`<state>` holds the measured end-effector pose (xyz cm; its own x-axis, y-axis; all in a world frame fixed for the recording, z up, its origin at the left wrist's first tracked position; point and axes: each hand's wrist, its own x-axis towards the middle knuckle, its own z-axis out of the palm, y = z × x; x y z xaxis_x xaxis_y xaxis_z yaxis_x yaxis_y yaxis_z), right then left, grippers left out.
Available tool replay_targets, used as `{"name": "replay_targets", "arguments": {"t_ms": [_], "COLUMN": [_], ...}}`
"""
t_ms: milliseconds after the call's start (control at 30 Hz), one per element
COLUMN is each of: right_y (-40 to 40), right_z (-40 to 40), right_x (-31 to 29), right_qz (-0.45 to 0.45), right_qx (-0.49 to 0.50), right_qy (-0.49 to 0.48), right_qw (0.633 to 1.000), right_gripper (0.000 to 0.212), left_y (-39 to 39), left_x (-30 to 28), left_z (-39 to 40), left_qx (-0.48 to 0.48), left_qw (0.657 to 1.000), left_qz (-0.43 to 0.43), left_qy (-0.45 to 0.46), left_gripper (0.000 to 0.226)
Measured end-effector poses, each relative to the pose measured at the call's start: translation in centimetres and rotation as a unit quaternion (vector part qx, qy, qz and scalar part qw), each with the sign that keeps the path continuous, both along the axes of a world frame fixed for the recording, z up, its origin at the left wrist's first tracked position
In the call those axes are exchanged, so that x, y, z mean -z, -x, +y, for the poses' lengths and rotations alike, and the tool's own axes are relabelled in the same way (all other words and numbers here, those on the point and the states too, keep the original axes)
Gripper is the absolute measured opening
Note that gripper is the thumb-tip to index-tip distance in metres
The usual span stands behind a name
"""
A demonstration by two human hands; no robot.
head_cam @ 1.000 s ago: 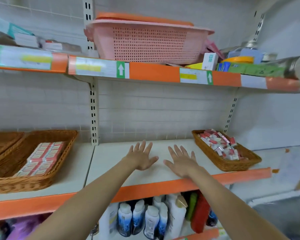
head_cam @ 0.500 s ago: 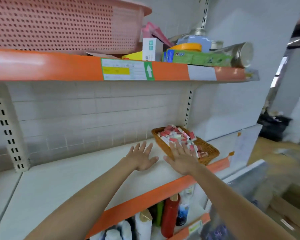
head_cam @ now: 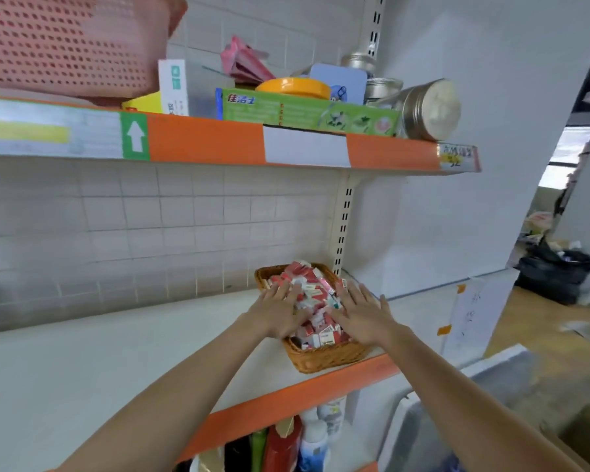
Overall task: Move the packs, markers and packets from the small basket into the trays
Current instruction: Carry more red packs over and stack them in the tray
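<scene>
Fingers of both hands lie straight on packs in a wicker basket on a white shelf.

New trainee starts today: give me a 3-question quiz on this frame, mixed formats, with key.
1. True or false: both hands are over the wicker basket.
2. The packs in the basket are mostly: A) red and white B) blue C) green.
3. Fill in: the basket sits at the shelf's ___ end.

Key:
1. True: left hand and right hand lie flat, fingers straight, on the packs.
2. A
3. right
</scene>
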<state>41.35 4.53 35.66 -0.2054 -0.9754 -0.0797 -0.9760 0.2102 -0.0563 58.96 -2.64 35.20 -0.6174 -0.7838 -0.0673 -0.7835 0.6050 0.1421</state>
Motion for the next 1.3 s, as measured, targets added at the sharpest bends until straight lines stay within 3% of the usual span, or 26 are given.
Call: {"name": "replay_targets", "arguments": {"t_ms": [267,367,567,800,933,1133,1300], "right_y": [2.6,3.2,3.7,3.3,2.6,-0.9,-5.8], "right_z": [-3.5,-5.2,-7.4,-7.8,-7.1,-5.9,-4.9], "right_x": [1.6,2.0,2.8,2.6,1.7,-0.4,-0.3], "right_qz": [-0.020,-0.035,-0.036,-0.033,-0.037,-0.075,-0.103], "right_qx": [-0.038,-0.030,0.021,0.031,0.007,-0.104,-0.177], "right_qy": [0.101,0.131,0.169,0.193,0.224,0.255,0.253], "right_qw": [0.994,0.990,0.985,0.980,0.974,0.958,0.946], "right_gripper": [0.059,0.049,0.040,0.047,0.035,0.036,0.033], "left_y": [2.4,3.0,4.0,3.9,3.1,0.6,-4.2], "left_x": [0.5,-0.3,0.0,-0.2,0.1,-0.3,-0.2], "left_z": [-2.8,-3.9,-6.4,-6.4,-6.0,-3.7,-0.8], "left_qx": [-0.001,0.000,-0.007,0.014,0.009,-0.063,-0.138], "left_qw": [1.000,1.000,0.998,0.997,0.995,0.970,0.951], "left_qz": [0.022,0.028,0.050,0.078,0.098,0.216,0.250], "left_qy": [0.010,-0.008,0.042,0.002,0.018,0.092,0.118], "left_gripper": [0.069,0.054,0.021,0.024,0.032,0.039,0.033]}}
